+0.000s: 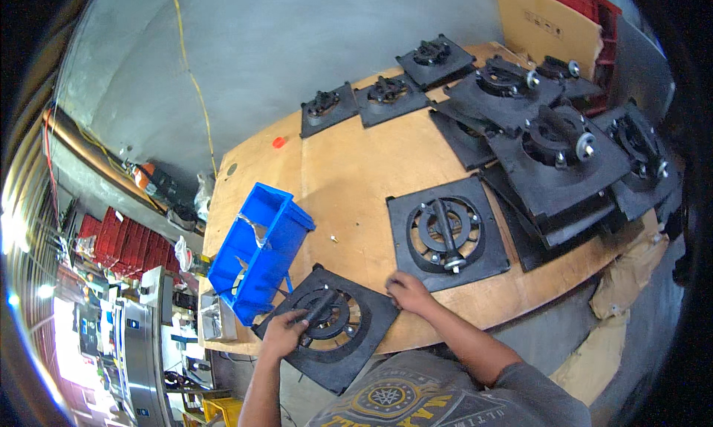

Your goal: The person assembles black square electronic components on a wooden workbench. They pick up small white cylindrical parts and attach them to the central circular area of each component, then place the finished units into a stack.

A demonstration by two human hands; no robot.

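Left hand: we see our left hand (284, 330) with its fingers curled tight around the black bar at the centre of the nearest black square plate (328, 327).
Right hand: our right hand (408, 290) has its fingers bent over that plate's far right corner, pressing on its edge.
Nearest plate: it lies under both hands at the near edge of the wooden table (349, 167), overhanging it slightly, with a round ring and bolts around the bar.
Blue bin: a blue plastic bin (260, 250) stands just left of our left fingers.
Second plate: another ringed plate (446, 232) lies just beyond our right fingers.
Farther off: a stack of like plates (553, 156) sits well beyond on the right.
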